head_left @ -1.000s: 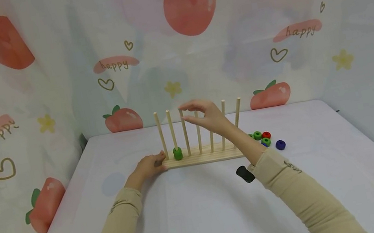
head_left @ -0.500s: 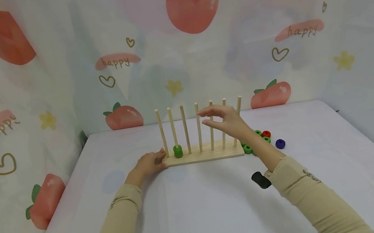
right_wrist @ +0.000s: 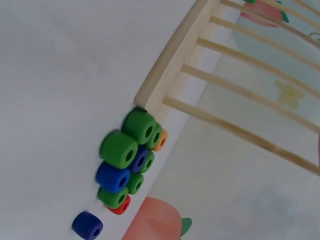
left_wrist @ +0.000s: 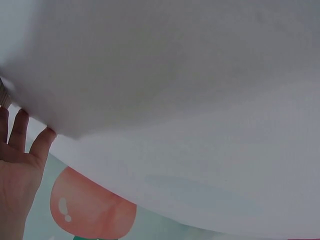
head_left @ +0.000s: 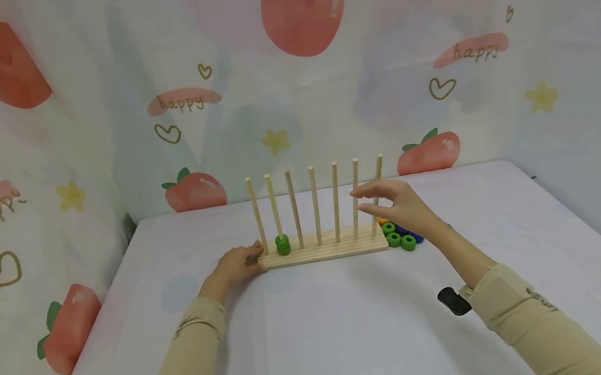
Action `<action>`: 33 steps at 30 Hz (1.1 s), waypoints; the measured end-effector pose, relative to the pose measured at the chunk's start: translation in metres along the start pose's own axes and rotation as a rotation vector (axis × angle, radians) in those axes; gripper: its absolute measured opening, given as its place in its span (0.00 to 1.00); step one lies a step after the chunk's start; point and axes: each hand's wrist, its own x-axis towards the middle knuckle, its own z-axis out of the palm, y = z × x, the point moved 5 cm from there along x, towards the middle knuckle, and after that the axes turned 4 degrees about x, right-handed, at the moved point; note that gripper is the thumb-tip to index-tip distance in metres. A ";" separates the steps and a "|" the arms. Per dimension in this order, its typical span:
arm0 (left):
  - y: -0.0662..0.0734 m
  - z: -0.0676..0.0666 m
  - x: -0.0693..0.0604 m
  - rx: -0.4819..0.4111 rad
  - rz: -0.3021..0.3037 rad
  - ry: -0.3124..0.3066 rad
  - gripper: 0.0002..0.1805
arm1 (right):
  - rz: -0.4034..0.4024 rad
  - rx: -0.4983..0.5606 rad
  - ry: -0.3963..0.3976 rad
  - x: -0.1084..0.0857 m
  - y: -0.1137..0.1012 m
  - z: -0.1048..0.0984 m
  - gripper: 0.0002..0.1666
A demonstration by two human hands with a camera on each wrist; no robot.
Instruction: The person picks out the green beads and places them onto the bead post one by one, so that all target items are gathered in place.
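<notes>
A wooden peg rack (head_left: pixel 326 251) stands on the table, with a row of several upright pegs. Two green beads (head_left: pixel 283 245) are stacked at the bottom of the second peg from the left. My left hand (head_left: pixel 233 268) holds the left end of the rack's base; the left wrist view shows its fingers (left_wrist: pixel 42 145) at the edge. In front of the rightmost pegs hovers my right hand (head_left: pixel 402 207), thumb and fingers apart with nothing between them. Loose beads lie against the rack's right end, among them a green bead (right_wrist: pixel 119 149) and a blue bead (right_wrist: pixel 112 176).
Within the loose pile are also an orange bead (right_wrist: pixel 160 140) and a red bead (right_wrist: pixel 119 205). A dark blue bead (right_wrist: pixel 87 226) lies apart from it. Behind the table (head_left: pixel 326 342) hangs a fruit-printed curtain (head_left: pixel 109 146). A black wrist device (head_left: pixel 453 301) sits at my right cuff.
My right hand has moved right and down, from the top of the third peg to the rightmost pegs, uncovering the middle ones. The left hand stays on the rack's end.
</notes>
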 end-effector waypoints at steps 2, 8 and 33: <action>0.000 0.000 0.000 -0.003 -0.001 0.004 0.30 | 0.005 0.016 0.009 -0.005 0.005 -0.005 0.14; -0.001 0.000 0.002 -0.020 -0.010 0.005 0.31 | 0.044 -0.007 0.032 -0.016 0.022 -0.019 0.14; -0.001 0.000 -0.002 -0.033 -0.034 0.015 0.30 | 0.231 -0.195 0.061 -0.058 0.082 -0.064 0.16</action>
